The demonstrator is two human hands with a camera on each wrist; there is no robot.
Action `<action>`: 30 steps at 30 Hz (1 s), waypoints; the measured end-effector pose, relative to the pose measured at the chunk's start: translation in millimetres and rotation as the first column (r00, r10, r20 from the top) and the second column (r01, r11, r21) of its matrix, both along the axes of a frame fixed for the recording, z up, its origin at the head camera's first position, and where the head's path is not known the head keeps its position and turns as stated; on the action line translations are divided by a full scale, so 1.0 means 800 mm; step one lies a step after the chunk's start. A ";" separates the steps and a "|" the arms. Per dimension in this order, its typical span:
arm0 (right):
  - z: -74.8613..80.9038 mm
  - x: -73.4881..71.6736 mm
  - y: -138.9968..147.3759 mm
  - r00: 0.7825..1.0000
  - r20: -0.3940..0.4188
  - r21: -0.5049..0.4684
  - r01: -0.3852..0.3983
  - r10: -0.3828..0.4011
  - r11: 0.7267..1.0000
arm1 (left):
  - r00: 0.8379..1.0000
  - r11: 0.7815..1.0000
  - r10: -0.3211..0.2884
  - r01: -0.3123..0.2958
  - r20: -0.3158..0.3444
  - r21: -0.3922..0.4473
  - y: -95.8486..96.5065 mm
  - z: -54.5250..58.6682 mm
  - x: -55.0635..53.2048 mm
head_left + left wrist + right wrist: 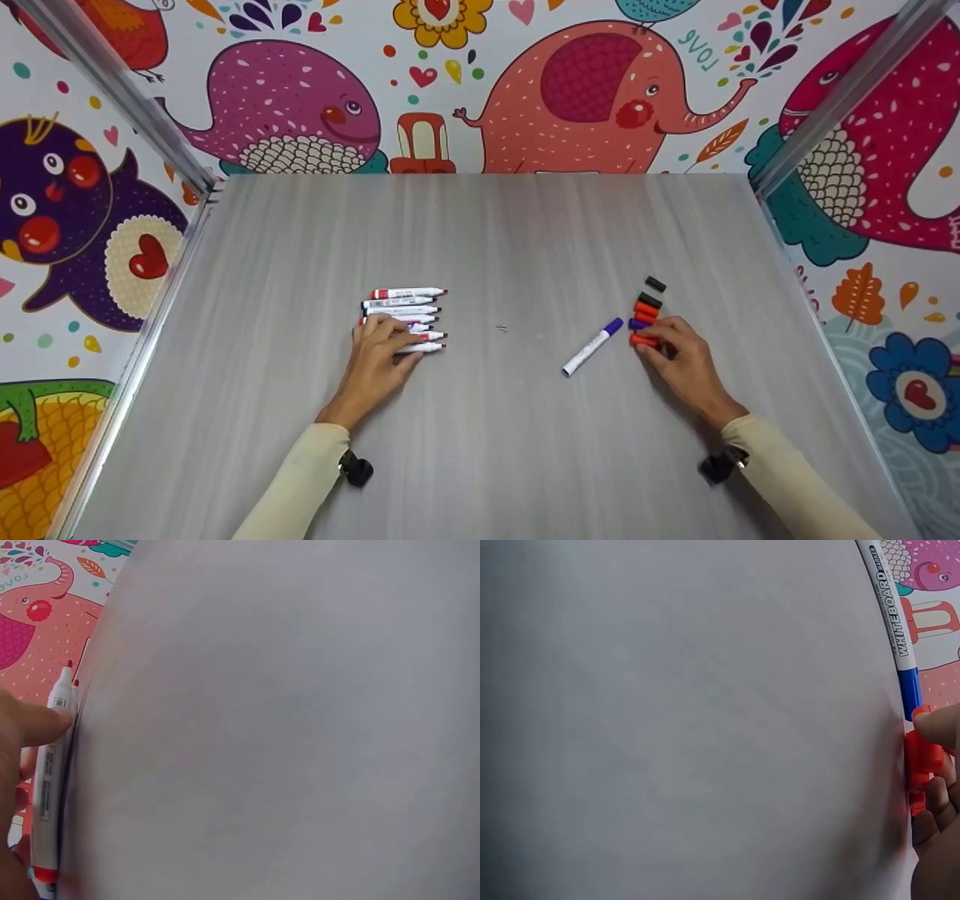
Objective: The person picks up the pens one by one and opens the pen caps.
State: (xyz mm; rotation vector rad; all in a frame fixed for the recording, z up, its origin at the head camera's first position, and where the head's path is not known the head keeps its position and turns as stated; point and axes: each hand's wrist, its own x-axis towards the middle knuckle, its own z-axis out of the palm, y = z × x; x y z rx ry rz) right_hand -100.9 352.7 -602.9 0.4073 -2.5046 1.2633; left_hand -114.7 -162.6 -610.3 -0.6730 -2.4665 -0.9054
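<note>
Several uncapped white whiteboard markers lie in a row on the left, nibs pointing right. My left hand reaches over the near end of that row. Its thumb and fingers grip the nearest marker, which shows a red end in the left wrist view. Over on the right, my right hand pinches a red marker cap at the near end of a column of caps. A purple cap, red caps and a black cap lie beyond it, partly hidden by the fingers.
One capped marker with a blue-purple cap lies slanted just left of the caps. A separate black cap sits at the far end of the column. Small dark marks show on the grey table. Cartoon-printed walls surround it.
</note>
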 end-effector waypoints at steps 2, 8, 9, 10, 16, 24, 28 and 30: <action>-0.001 0.000 0.000 1.000 0.007 -0.004 0.005 -0.005 1.000 | 1.000 1.000 -0.006 0.006 0.008 0.005 0.000 0.000 -0.001; -0.003 0.000 -0.003 0.999 -0.023 -0.002 0.029 -0.029 1.000 | 1.000 1.000 -0.001 0.001 0.009 -0.016 -0.001 0.002 -0.003; -0.004 0.000 -0.004 0.999 -0.029 -0.003 0.033 -0.033 0.999 | 1.000 1.000 0.002 -0.001 0.008 -0.022 -0.001 0.002 -0.003; -0.004 0.000 -0.004 0.999 -0.036 -0.005 0.037 -0.037 0.999 | 1.000 1.000 0.002 -0.002 0.008 -0.027 -0.001 0.003 -0.004; -0.006 0.001 -0.008 0.998 -0.044 -0.001 0.054 -0.054 0.999 | 1.000 0.999 0.003 -0.003 0.004 -0.052 -0.001 0.003 -0.003; -0.004 0.002 -0.006 0.999 -0.028 -0.005 0.043 -0.043 0.999 | 1.000 0.999 0.003 -0.003 0.012 -0.050 -0.001 0.003 -0.004; -0.005 0.001 -0.002 1.000 -0.014 -0.007 0.017 -0.017 1.000 | 1.000 0.999 0.006 -0.006 0.006 -0.043 0.000 0.003 -0.004; -0.005 0.001 -0.001 1.000 -0.006 -0.009 0.011 -0.011 1.000 | 1.000 0.999 0.004 -0.004 0.003 -0.041 0.001 0.004 -0.005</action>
